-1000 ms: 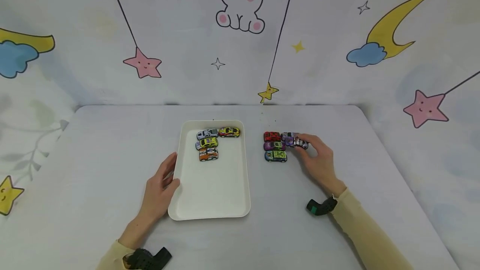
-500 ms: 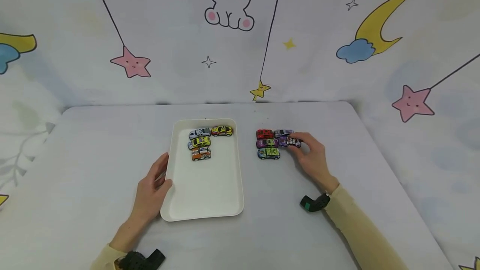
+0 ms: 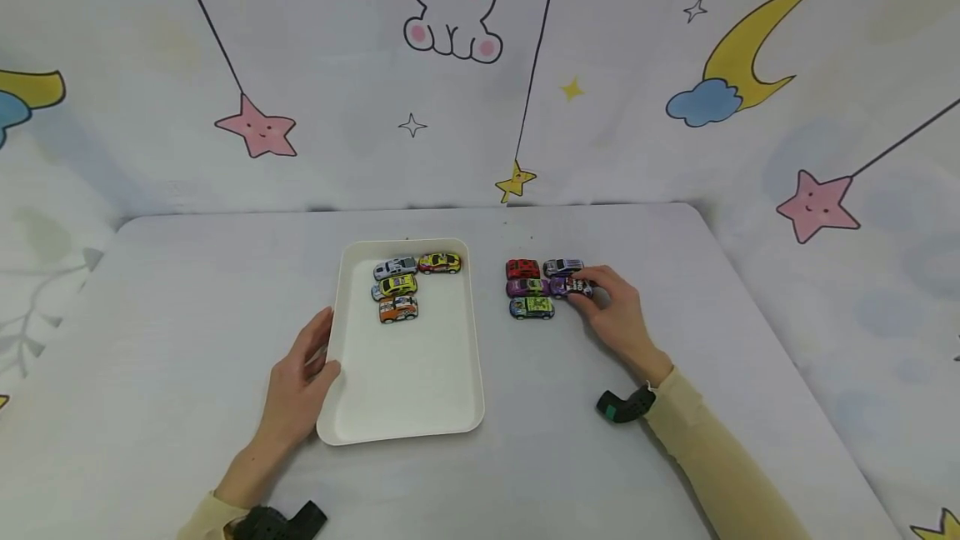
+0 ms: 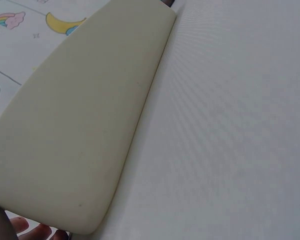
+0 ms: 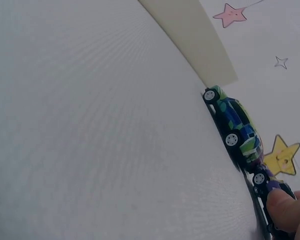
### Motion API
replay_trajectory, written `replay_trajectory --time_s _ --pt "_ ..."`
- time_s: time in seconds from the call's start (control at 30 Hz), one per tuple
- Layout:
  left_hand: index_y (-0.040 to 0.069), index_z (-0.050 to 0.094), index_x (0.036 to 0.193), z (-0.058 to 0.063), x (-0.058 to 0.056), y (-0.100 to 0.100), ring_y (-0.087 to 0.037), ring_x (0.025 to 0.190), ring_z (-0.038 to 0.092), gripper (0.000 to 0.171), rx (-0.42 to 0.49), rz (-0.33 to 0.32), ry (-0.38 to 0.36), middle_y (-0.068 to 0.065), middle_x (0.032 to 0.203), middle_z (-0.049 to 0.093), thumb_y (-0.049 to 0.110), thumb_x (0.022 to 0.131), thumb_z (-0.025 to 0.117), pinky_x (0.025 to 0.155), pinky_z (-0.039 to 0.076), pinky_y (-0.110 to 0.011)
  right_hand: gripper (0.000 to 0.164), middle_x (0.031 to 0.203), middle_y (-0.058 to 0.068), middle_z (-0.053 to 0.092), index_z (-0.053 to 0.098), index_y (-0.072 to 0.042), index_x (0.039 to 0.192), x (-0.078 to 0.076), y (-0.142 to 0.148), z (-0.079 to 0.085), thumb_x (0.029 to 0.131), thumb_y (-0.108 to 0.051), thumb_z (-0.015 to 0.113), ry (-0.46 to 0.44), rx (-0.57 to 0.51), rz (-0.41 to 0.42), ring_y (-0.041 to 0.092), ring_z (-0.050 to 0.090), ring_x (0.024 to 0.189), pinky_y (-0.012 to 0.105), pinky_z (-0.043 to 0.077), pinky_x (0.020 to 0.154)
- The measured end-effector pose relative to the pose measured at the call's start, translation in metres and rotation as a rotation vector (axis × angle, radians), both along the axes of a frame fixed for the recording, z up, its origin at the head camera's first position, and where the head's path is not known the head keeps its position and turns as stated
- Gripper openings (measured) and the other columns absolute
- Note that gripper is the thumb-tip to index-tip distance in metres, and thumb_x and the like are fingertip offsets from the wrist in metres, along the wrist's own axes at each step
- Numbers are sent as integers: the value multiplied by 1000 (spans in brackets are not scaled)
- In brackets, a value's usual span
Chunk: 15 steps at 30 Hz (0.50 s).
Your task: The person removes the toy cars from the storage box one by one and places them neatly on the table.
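Observation:
In the head view, my right hand (image 3: pixel 618 319) pinches a purple toy car (image 3: pixel 573 287) between thumb and fingers. It sits at the right end of a purple-and-green toy car (image 3: pixel 527 287), just below a white-and-purple toy car (image 3: pixel 563 267). A red toy car (image 3: pixel 522 269) and a green-and-blue toy car (image 3: pixel 532 307) complete the cluster. The right wrist view shows the green-and-blue car (image 5: pixel 235 122) from its side, with my thumb against the purple car. My left hand (image 3: pixel 297 386) grips the left edge of a white tray (image 3: pixel 405 390), thumb at the rim.
Inside the tray, near its far end, stand a grey toy car (image 3: pixel 394 267), a yellow-and-red toy car (image 3: pixel 439 262), a yellow-green toy car (image 3: pixel 394 287) and an orange toy car (image 3: pixel 398 309). A cartoon-printed backdrop (image 3: pixel 337 65) rises behind the white table (image 3: pixel 202 298).
The head view has shifted slightly right. The purple car in my right hand has straightened and now covers less of the white-and-purple car. My left hand stays at the tray's edge.

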<state>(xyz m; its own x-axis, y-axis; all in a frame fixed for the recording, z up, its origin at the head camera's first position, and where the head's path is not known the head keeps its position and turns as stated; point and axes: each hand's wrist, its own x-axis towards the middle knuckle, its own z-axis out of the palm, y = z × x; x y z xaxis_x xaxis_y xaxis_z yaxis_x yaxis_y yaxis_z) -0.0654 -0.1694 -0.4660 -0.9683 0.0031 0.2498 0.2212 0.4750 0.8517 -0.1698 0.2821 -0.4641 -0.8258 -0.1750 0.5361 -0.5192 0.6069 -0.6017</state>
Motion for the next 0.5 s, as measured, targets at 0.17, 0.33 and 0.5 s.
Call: replay_trajectory --time_s 0.17,0.33,0.5 --pt "11 36 155 0 1 1 -42 130 52 69 3 -1 5 -22 149 49 -8 91 52 94 38 -3 32 107 11 69 71 -3 110 1 0 1 80 2 79 -29 -2 -28 26 65 99 18 47 90" --pt "9 36 155 1 0 1 -43 130 52 68 -1 3 4 -23 149 48 -8 90 52 94 38 -3 30 108 10 69 71 -3 109 1 0 1 80 2 79 -47 0 -53 24 64 101 18 45 90" --pt "9 36 155 1 -1 0 -40 131 51 68 -1 3 0 -22 149 48 -7 91 52 95 38 -3 31 108 10 69 71 -3 109 0 0 0 80 2 79 -57 4 -28 25 64 100 18 45 88"
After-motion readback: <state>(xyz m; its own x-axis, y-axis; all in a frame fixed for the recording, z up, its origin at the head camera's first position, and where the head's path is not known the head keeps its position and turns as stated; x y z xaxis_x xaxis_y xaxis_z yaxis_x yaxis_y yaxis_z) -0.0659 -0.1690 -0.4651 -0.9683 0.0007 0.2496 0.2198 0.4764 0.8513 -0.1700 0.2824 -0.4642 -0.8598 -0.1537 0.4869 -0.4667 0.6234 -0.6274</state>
